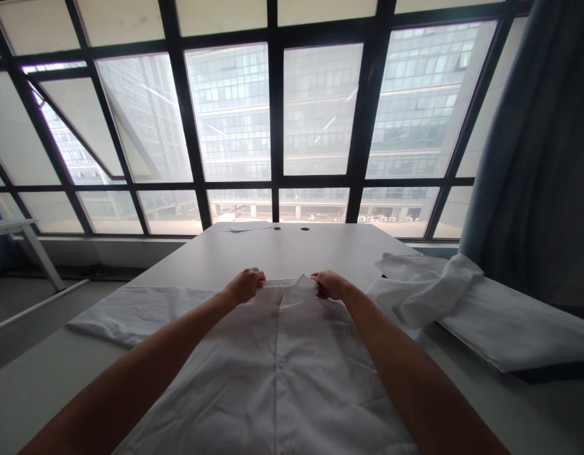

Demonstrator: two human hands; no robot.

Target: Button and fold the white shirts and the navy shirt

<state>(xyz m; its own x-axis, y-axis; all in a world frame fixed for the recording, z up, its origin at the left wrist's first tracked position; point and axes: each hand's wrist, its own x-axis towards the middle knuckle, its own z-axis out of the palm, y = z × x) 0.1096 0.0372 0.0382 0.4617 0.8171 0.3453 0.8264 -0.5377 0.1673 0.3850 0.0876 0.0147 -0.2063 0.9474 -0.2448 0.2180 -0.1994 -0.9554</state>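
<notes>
A white button-front garment, seemingly a shirt [277, 354], lies spread over the table with its front seam running down the middle. One sleeve stretches out to the left. At the neckline, my left hand [246, 285] pinches the left side of the collar edge. My right hand [328, 284] is closed on the right side of the same edge, where a small corner of fabric points up between the hands. Both arms reach forward over the garment and cover parts of its sides.
The white table [315, 249] runs toward the windows, with two round holes near its far edge. A thin white sheet [242, 226] lies at the far left. White folded cloth [519, 322] is heaped on the right. A dark curtain [533, 164] hangs beyond; another table [12, 226] stands left.
</notes>
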